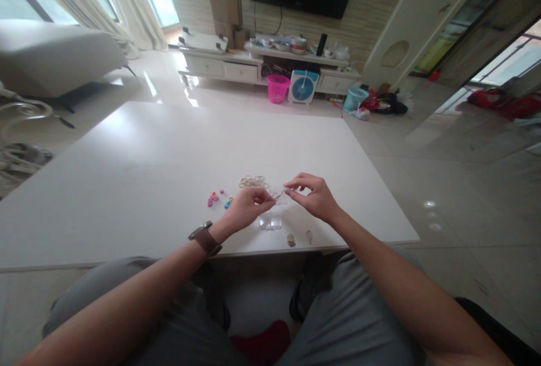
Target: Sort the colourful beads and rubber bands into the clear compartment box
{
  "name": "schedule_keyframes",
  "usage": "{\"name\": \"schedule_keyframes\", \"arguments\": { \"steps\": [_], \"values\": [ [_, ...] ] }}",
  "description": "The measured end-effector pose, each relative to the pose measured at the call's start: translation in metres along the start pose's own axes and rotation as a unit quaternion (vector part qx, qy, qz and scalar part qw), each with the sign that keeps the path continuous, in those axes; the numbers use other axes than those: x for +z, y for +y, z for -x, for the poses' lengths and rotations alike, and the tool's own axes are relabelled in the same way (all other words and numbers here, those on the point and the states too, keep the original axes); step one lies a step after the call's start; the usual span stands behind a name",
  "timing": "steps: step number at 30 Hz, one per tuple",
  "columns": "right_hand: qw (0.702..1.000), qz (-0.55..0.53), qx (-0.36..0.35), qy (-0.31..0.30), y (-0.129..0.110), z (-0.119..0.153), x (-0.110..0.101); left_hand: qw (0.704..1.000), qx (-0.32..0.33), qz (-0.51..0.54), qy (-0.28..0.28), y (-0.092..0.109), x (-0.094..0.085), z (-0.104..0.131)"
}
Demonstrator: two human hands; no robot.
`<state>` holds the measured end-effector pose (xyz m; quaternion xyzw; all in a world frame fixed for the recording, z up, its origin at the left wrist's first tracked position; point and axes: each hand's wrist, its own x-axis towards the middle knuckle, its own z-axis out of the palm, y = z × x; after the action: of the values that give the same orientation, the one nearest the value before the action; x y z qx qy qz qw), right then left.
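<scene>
My left hand (252, 203), with a watch (206, 237) on its wrist, is closed in a pinch over the white table. Facing it, my right hand (311, 194) pinches too. Between the fingertips of both is a small clear plastic piece (279, 193); its exact kind is too blurred to tell. Just below the hands lies a clear compartment box (270, 223). Several pastel rings (253, 181) sit in a pile behind my left hand. To its left are small pink and orange pieces (212, 199) and a blue-green piece (229, 202), partly near the wrist.
Close to the front edge of the white table (169, 157) lie a yellow-and-blue cartoon figure charm (291, 239) and a small pale oval piece (309, 236). Beyond the table, a pink basket (278, 89) and a blue fan (303, 86) stand by the TV cabinet (240, 71).
</scene>
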<state>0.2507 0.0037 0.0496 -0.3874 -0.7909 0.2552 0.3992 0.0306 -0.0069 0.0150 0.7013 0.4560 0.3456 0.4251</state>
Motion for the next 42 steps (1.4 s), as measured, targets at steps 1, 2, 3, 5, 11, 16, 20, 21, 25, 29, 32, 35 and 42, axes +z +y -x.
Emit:
{"name": "schedule_keyframes", "arguments": {
  "steps": [1, 2, 3, 5, 11, 16, 20, 21, 25, 29, 32, 35, 42],
  "values": [
    [1.0, 0.002, -0.002, 0.002, 0.0, 0.0, 0.0, 1.0, 0.001, 0.002, -0.003, 0.0, 0.0, 0.0],
    [1.0, 0.003, -0.005, 0.003, 0.0, 0.0, 0.0, 1.0, 0.001, 0.003, -0.007, 0.0, 0.001, 0.001],
    [1.0, 0.004, -0.009, 0.003, 0.0, 0.001, 0.0, 1.0, 0.001, 0.003, -0.01, 0.0, 0.001, 0.001],
    [1.0, 0.005, -0.018, 0.0, -0.001, 0.001, 0.0, 1.0, 0.002, 0.0, -0.012, 0.0, 0.001, 0.001],
    [1.0, 0.003, -0.016, -0.019, -0.006, 0.002, -0.002, 0.999, 0.02, -0.026, -0.005, -0.002, 0.001, 0.001],
    [0.999, -0.007, -0.018, -0.029, -0.011, 0.004, -0.001, 0.999, 0.025, -0.031, -0.009, 0.001, 0.001, 0.002],
    [1.0, -0.016, -0.019, -0.009, -0.01, 0.004, 0.0, 0.999, 0.026, -0.031, -0.014, 0.004, 0.001, 0.003],
    [1.0, -0.015, -0.023, -0.005, -0.01, 0.004, 0.0, 0.999, 0.026, -0.032, -0.014, 0.004, 0.001, 0.003],
    [0.999, -0.005, -0.039, -0.002, -0.009, 0.005, 0.0, 0.999, 0.024, -0.031, -0.015, 0.003, 0.0, 0.003],
    [0.999, -0.017, -0.043, 0.008, -0.009, 0.005, 0.001, 0.999, 0.022, -0.02, -0.018, 0.001, 0.001, 0.003],
    [0.999, -0.027, -0.041, 0.012, -0.01, 0.005, 0.001, 0.999, 0.022, -0.014, -0.019, 0.001, 0.001, 0.003],
    [0.999, -0.025, -0.039, 0.009, -0.01, 0.004, 0.001, 1.0, 0.02, -0.015, -0.018, 0.002, 0.001, 0.003],
    [1.0, 0.008, -0.018, 0.001, -0.012, 0.003, 0.001, 0.999, 0.021, -0.025, -0.023, 0.005, 0.0, 0.004]
  ]
}}
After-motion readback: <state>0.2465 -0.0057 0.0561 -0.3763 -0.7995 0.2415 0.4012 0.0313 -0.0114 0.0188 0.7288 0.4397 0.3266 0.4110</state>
